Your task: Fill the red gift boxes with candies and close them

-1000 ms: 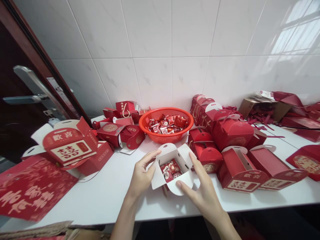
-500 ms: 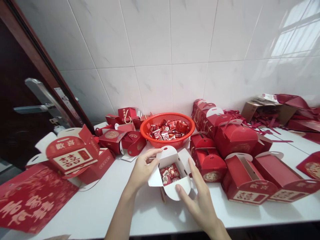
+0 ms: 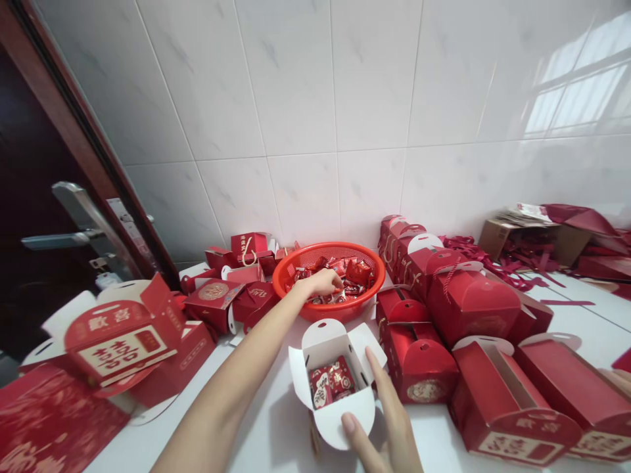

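Observation:
In the head view my left hand (image 3: pixel 325 282) reaches into a red plastic basket (image 3: pixel 362 305) of wrapped candies (image 3: pixel 357 270). Its fingers are curled down among the candies; their tips are hidden, so what they hold cannot be made out. My right hand (image 3: pixel 384 424) grips an open candy box (image 3: pixel 345 420) in front of the basket. The thumb presses on the front flap and the fingers lie along the right flap. This box is white inside with its flaps spread, and several red wrapped candies (image 3: pixel 332 381) lie in it.
Red gift boxes (image 3: pixel 419 368) stand in rows on the right. More boxes (image 3: pixel 214 295) and a red bag (image 3: pixel 49 420) crowd the left of the white table (image 3: pixel 256 407). Dark red ribbons (image 3: pixel 466 246) lie behind right, by a cardboard box (image 3: pixel 497 236). A tiled wall closes the back.
My left hand has let go of the candy box's flap and moved forward into the basket. My right hand still holds the box. The view has tilted up a little.

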`<state>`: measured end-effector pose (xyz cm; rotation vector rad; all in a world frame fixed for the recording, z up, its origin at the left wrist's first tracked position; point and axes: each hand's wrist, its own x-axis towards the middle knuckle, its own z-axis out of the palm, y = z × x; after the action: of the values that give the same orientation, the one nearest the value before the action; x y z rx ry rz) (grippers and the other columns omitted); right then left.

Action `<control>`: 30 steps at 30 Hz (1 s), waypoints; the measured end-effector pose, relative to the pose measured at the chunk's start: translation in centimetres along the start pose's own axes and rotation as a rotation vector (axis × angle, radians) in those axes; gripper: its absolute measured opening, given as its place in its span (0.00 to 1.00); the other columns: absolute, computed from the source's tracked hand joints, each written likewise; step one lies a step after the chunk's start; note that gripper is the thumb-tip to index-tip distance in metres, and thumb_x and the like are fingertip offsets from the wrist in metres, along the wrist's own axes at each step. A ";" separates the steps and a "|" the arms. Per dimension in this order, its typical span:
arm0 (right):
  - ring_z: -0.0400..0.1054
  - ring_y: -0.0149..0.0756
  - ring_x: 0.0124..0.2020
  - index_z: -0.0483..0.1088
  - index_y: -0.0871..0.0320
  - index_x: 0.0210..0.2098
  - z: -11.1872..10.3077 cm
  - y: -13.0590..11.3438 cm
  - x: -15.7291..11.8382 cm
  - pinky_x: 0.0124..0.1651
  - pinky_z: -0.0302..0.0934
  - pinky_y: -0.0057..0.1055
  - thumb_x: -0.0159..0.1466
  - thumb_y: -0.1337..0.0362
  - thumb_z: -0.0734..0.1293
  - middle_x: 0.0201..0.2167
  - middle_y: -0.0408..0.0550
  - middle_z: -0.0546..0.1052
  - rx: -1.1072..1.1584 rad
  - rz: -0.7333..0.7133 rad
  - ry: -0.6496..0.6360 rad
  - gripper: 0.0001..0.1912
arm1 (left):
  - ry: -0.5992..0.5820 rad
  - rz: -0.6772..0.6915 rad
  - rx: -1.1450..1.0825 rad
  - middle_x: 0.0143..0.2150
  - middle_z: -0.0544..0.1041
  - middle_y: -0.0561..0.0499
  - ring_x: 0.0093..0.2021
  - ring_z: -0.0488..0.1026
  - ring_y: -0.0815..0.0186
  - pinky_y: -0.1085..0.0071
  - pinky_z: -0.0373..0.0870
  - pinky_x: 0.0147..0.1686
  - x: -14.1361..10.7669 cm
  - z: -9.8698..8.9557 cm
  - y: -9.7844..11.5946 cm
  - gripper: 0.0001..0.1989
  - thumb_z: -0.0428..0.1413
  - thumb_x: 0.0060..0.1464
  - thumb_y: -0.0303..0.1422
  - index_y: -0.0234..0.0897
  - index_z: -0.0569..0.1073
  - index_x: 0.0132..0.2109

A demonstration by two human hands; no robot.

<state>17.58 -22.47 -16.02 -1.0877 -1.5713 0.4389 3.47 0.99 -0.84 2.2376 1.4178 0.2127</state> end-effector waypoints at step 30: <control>0.58 0.53 0.70 0.47 0.57 0.74 -0.6 -0.8 0.9 0.64 0.65 0.48 0.70 0.58 0.65 0.71 0.58 0.61 -0.077 0.019 0.045 0.38 | 0.110 0.233 -0.223 0.32 0.76 0.52 0.32 0.70 0.65 0.72 0.64 0.33 -9.4 -0.4 2.6 0.14 0.51 0.58 0.38 0.35 0.77 0.34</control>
<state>17.83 -22.25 -14.70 -1.1647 -1.5499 0.3664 1.13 -8.11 1.88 2.2275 1.1218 0.5512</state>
